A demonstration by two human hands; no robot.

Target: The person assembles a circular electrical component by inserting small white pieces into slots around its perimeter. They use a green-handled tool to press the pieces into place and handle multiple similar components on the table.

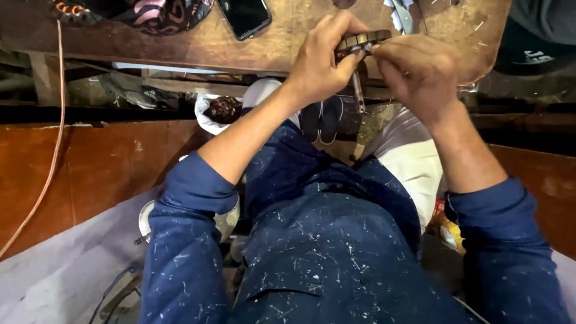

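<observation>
While I look down from above, the scene reads as follows.

Landmark: the wooden worktop [198, 45], scratched and brown, running across the top of the view.

Held part: a small dark toothed disc [362, 41] with a brassy patch on its rim, raised just in front of the worktop's near edge; a thin metal pin [358, 90] hangs down from it.

Left hand [321, 57]: my fingers are curled shut around the left side of the disc, thumb beneath and the rest over the top.

Right hand [417, 69]: my fingers are pinched closed against the disc's right edge; whether they grip the disc itself or a small piece on it I cannot tell.

Phone [244, 16]: a dark slab lying flat on the worktop, well left of my hands.

Patterned cloth [159, 13]: on the worktop's far left, just beside the phone.

Sandals [322, 119]: a dark pair on the floor below the worktop's edge, under my hands.

Sleeves [192, 228]: dark blue, flecked with pale shavings, nearest me.
</observation>
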